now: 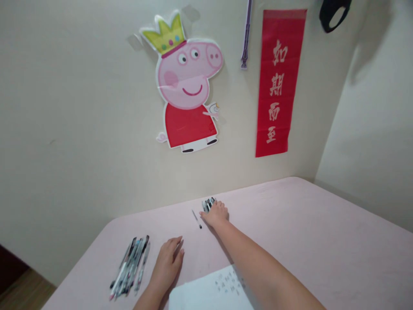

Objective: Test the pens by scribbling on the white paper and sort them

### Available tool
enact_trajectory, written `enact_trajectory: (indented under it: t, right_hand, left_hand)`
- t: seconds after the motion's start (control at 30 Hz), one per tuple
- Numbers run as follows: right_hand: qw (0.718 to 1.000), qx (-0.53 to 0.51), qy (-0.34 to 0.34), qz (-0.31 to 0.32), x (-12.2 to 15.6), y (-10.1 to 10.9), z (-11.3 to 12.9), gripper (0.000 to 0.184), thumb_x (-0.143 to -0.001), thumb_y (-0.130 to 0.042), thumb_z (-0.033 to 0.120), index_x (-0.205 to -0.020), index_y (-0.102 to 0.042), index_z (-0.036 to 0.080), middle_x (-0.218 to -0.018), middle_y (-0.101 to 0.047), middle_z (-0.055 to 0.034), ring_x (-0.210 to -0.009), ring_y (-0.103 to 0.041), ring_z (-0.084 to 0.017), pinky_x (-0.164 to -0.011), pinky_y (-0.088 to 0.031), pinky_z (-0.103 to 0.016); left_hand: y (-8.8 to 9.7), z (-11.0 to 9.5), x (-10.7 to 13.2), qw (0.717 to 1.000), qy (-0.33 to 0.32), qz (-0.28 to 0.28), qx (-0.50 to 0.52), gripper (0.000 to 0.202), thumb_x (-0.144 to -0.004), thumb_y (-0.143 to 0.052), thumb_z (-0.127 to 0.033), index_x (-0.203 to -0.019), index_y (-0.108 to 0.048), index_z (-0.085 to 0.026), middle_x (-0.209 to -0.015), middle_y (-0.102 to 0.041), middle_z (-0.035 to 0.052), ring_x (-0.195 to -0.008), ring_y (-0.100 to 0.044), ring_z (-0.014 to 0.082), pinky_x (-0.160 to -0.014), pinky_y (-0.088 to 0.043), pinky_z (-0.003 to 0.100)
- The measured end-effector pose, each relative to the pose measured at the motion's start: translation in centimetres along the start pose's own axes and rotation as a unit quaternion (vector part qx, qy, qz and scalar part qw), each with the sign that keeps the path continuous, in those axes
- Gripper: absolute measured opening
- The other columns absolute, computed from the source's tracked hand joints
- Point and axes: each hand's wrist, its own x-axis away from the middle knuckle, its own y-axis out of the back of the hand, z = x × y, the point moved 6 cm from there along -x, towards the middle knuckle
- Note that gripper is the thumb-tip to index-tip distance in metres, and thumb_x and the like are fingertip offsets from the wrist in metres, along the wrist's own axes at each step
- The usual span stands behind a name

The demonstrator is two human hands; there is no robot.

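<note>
My right hand reaches to the far side of the pink surface, its fingers over a small bunch of pens. The hand covers part of that bunch, and whether the fingers grip it is hard to see. Just left of it lies a single pen, apart from the bunch. My left hand rests on the surface with its thumb and fingers apart, holding nothing. To its left is a larger pile of pens, lying roughly side by side.
A white sheet with handwriting lies at the near edge, partly under my right forearm. The pink surface meets the wall at the back. On the wall hang a pig cutout, a red banner and a purple strap.
</note>
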Motion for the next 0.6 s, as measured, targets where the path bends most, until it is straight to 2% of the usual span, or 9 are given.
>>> enact_trajectory:
  t: [0.07,0.13,0.3,0.43,0.53,0.6]
  right_hand:
    - [0.999,0.042,-0.009,0.015,0.3,-0.4,0.9,0.091,-0.06,-0.07,0.058,-0.131,-0.046,0.006,-0.126,-0.05,-0.0259,-0.119,-0.042,-0.037,-0.097,-0.031,-0.045]
    - [0.998,0.064,-0.005,0.021,0.5,-0.6,1.5,0.089,-0.062,-0.07,0.055,-0.132,-0.044,0.006,-0.127,-0.049,-0.0253,-0.12,-0.042,-0.036,-0.097,-0.031,-0.044]
    - [0.996,0.059,0.056,0.028,1.1,-1.4,2.8,0.054,-0.076,-0.062,0.037,-0.121,-0.055,0.009,-0.122,-0.054,-0.0204,-0.114,-0.046,-0.03,-0.096,-0.033,-0.037]
    - [0.99,0.05,0.128,0.045,2.4,-2.2,4.6,0.044,-0.079,-0.057,0.035,-0.116,-0.058,0.01,-0.118,-0.056,-0.0181,-0.113,-0.047,-0.029,-0.096,-0.033,-0.037]
    - [0.981,0.042,0.177,0.061,4.0,-2.7,6.2,0.038,-0.082,-0.053,0.034,-0.111,-0.062,0.01,-0.115,-0.058,-0.0171,-0.11,-0.049,-0.029,-0.094,-0.035,-0.037]
    - [0.975,0.037,0.207,0.071,5.4,-3.0,7.3,0.036,-0.083,-0.052,0.034,-0.109,-0.063,0.011,-0.113,-0.059,-0.0165,-0.11,-0.049,-0.028,-0.094,-0.036,-0.037]
  left_hand:
    - [0.0,0.1,0.0,1.0,0.003,-0.001,0.005,0.035,-0.082,-0.048,-0.031,-0.11,-0.063,-0.016,-0.11,-0.065,0.0124,-0.105,-0.059,0.0266,-0.096,-0.045,0.049]
    - [-0.1,0.2,0.0,1.0,0.007,-0.002,0.011,0.035,-0.082,-0.048,-0.03,-0.111,-0.063,-0.016,-0.11,-0.065,0.0124,-0.105,-0.059,0.026,-0.096,-0.045,0.048]
    - [0.0,0.3,-0.2,0.999,0.019,-0.01,0.039,0.034,-0.081,-0.05,-0.03,-0.11,-0.063,-0.016,-0.109,-0.065,0.0118,-0.103,-0.06,0.0253,-0.095,-0.046,0.046]
    - [0.1,0.8,-0.3,0.994,0.046,-0.026,0.1,0.033,-0.077,-0.055,-0.03,-0.106,-0.064,-0.017,-0.105,-0.066,0.0113,-0.099,-0.061,0.0258,-0.094,-0.047,0.046]
    - [0.3,1.8,-0.3,0.971,0.135,-0.065,0.187,0.033,-0.075,-0.058,-0.027,-0.106,-0.063,-0.017,-0.11,-0.064,0.0121,-0.103,-0.061,0.026,-0.096,-0.046,0.046]
    - [0.3,2.6,0.1,0.926,0.234,-0.097,0.28,0.034,-0.077,-0.059,-0.026,-0.11,-0.06,-0.017,-0.12,-0.06,0.0139,-0.111,-0.058,0.0254,-0.099,-0.044,0.043]
